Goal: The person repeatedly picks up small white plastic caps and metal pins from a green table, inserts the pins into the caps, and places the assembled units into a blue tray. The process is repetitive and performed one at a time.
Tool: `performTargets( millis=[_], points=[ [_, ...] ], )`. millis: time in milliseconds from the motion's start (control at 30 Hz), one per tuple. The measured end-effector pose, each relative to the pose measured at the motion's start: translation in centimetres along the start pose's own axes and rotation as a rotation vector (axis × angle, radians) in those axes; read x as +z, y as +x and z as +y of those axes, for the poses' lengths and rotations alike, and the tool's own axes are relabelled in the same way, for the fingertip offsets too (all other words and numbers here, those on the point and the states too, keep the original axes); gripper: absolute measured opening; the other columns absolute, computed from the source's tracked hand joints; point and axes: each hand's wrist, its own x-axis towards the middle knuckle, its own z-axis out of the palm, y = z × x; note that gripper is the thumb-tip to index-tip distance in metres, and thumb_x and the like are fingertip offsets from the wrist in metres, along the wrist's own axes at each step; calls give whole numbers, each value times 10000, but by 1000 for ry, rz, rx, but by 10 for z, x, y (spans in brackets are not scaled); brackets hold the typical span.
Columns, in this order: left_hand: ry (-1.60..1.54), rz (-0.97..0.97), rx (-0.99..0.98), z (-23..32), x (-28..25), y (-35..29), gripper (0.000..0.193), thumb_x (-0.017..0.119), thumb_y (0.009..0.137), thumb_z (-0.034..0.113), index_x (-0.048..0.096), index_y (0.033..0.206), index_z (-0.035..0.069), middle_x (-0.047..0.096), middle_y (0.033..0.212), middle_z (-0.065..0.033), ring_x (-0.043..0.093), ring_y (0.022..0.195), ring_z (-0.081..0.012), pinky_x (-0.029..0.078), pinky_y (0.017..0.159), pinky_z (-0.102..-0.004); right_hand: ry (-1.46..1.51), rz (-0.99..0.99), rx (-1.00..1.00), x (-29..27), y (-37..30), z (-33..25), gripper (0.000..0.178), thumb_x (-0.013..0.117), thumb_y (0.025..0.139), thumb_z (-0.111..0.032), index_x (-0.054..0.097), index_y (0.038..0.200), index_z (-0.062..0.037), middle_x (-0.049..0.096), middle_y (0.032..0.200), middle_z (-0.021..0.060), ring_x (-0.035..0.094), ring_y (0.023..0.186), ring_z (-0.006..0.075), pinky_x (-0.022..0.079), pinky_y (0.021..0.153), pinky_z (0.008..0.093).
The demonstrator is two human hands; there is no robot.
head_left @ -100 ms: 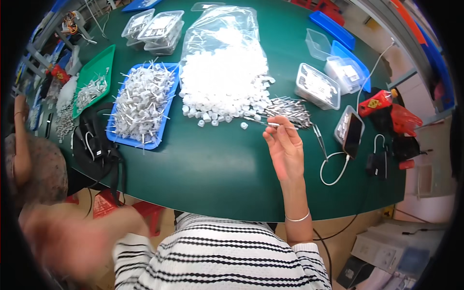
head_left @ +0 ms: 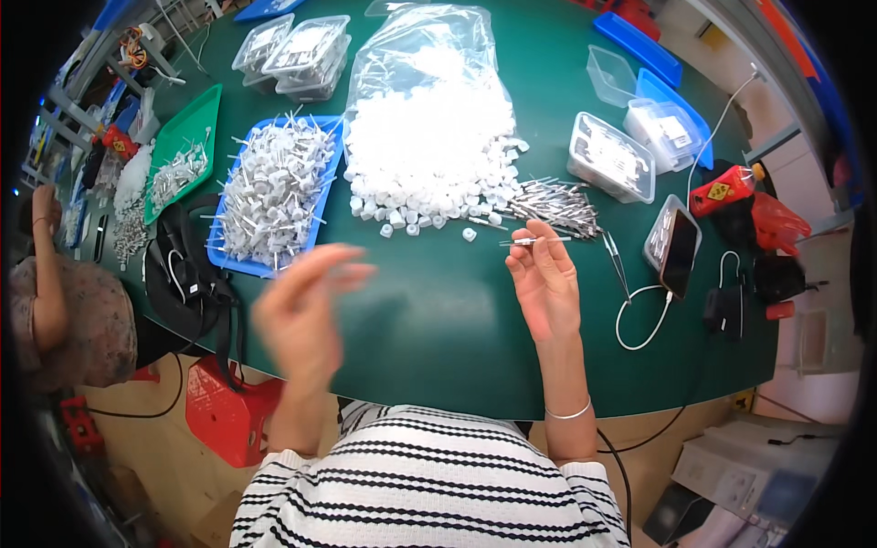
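Observation:
My right hand (head_left: 548, 279) is raised over the table with thumb and fingers pinched on a thin metal shaft (head_left: 521, 242), held roughly level. Behind it lies a heap of similar metal shafts (head_left: 562, 208). My left hand (head_left: 306, 315) is smeared by motion above the table's front edge, so what its fingers do is unclear. Small white plastic caps (head_left: 429, 160) spill from a clear plastic bag (head_left: 457, 41) in the middle. Left of them, a blue tray (head_left: 322, 215) is piled with white caps that have metal shafts in them (head_left: 274, 187).
Metal tweezers (head_left: 615, 260) lie beside the shafts. Farther right stand a clear tub of parts (head_left: 610, 160) and a phone (head_left: 678, 256) with a white cable. A green tray (head_left: 187, 128), a black bag (head_left: 178, 265) and another person's arm (head_left: 50, 283) are at left.
My left hand has swung up and inward from the lower left to above the table's edge. The right hand keeps its pinch on the shaft, and the view has shifted slightly.

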Motion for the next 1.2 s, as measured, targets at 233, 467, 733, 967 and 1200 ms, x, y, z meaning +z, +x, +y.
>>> performTargets(
  millis=[233, 467, 733, 967, 1200],
  points=[
    [-181, -362, -503, -97, 67, 19, 284, 600, 899, 66, 588, 1170, -18, 667, 1024, -151, 664, 876, -176, 533, 744, -269, -26, -4, 75, -12, 5, 17, 256, 567, 939, -128, 568, 1145, 25, 631, 1021, 116, 629, 858, 146, 531, 794, 289],
    [-259, -395, -630, -114, 60, 20, 315, 603, 908, 107, 584, 1203, 2, 665, 1067, -115, 661, 933, -177, 532, 772, -270, -151, 68, 60, -16, 4, 26, 237, 586, 921, -86, 574, 1134, 16, 640, 1027, 124, 639, 874, 165, 537, 819, 308],
    [-330, -337, -765, -117, 51, 24, 316, 618, 902, 118, 588, 1196, 7, 661, 1060, -107, 661, 937, -167, 544, 761, -247, -161, 148, 57, -15, 8, 39, 155, 586, 926, -113, 583, 1026, 6, 642, 993, 124, 646, 855, 176, 546, 792, 307],
    [-399, -344, -777, -118, 50, 25, 285, 589, 922, 130, 593, 1179, 7, 660, 997, -79, 648, 902, -134, 536, 772, -252, -230, 154, -4, -1, 10, 52, 144, 601, 922, -133, 580, 986, -6, 650, 943, 112, 647, 836, 165, 539, 777, 295],
    [-435, -378, -832, -123, 49, 23, 259, 568, 930, 121, 590, 1159, 2, 655, 962, -86, 649, 882, -145, 537, 775, -255, -331, 151, -87, -2, 8, 53, 147, 606, 920, -132, 579, 984, -3, 651, 920, 106, 646, 825, 156, 529, 754, 278]
  ],
)
